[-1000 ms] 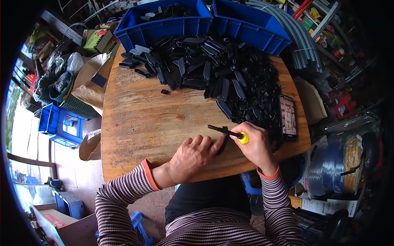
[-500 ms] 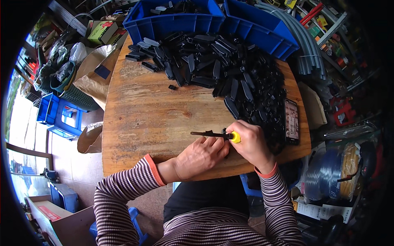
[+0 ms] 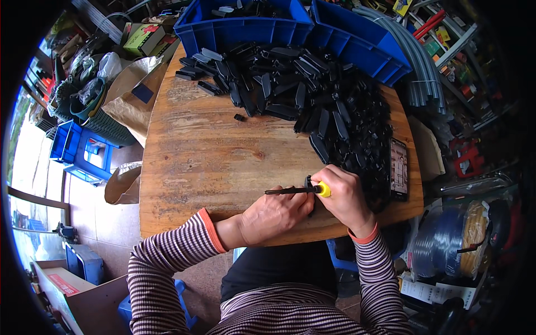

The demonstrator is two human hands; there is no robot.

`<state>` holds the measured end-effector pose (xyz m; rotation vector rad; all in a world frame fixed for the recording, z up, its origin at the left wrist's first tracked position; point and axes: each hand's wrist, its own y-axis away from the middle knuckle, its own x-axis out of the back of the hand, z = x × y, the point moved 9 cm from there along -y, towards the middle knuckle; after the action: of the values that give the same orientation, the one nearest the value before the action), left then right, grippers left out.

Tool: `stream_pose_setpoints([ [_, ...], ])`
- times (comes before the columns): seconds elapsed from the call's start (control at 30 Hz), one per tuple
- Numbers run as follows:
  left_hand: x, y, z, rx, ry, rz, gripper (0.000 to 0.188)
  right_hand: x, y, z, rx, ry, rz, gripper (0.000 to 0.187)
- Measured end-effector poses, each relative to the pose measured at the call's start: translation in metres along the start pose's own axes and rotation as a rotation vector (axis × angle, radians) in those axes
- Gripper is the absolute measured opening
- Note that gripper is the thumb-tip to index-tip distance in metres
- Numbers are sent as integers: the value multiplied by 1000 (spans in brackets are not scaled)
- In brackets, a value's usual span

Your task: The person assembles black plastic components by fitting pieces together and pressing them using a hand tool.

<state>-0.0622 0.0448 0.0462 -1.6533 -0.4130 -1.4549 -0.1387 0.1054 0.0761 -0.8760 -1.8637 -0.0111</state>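
Note:
My right hand (image 3: 341, 192) is closed round the yellow handle (image 3: 323, 190) of a slim tool. Its long dark shaft (image 3: 285, 191) points left, passing just above the knuckles of my left hand (image 3: 276, 214). A small black piece (image 3: 308, 181) stands up beside the right fingertips; whether they grip it is unclear. My left hand is closed, back upward, its fingers curled against the right hand near the table's front edge. Whatever those fingers hold is hidden underneath. Beyond the hands, a heap of black plastic parts (image 3: 339, 124) covers the far and right side of the wooden table (image 3: 190, 162).
Two blue bins (image 3: 245, 32) (image 3: 363, 47) border the far edge, the left one holding black parts. A phone (image 3: 398, 167) lies by the right edge. One small black part (image 3: 239, 118) sits apart from the heap. Left of the table stand paper bags (image 3: 125, 92) and a blue crate (image 3: 84, 152).
The tool has turned a little, its shaft tip dropping nearer my left knuckles. Both hands stay together in nearly the same place. The whole view has shifted slightly.

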Motion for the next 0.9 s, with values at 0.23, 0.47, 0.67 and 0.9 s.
stream_pose_setpoints([
  [0.23,-7,3,3,-30,-30,-144,43,-6,-5,-5,35,33,-182,15],
  [0.47,-6,4,7,-52,-19,-84,47,37,-12,16,-71,-781,648,12],
  [0.67,-2,0,4,-78,-18,-31,47,41,-10,23,-235,-684,423,14],
  [0.9,-7,-18,-19,-97,165,22,44,50,44,43,-268,-37,26,16],
])
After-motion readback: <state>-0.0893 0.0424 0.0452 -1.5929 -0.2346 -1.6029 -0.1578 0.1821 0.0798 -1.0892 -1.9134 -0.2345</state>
